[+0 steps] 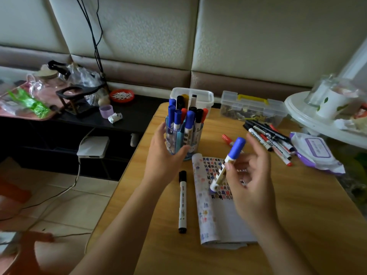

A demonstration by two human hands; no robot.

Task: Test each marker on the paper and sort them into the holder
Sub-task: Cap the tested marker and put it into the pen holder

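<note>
Right grip (250,181) pinches a blue-capped marker (228,161) between thumb and fingertips, the other fingers spread loosely. The marker is tilted, with its cap up and away from the person and its blue lower end just over the paper (218,221). Left grip (162,155) is curled round the clear holder (195,143), which stands upright on the tabletop (297,215) at the paper's far end, packed with blue, black and red caps. The paper's upper part is covered in small coloured test marks. A black-capped marker (182,201) lies flat just left of the paper. A red-capped marker (228,140) lies right of the holder, and a heap of loose markers (272,139) lies further right, beside a purple pack of wipes (315,151)
</note>
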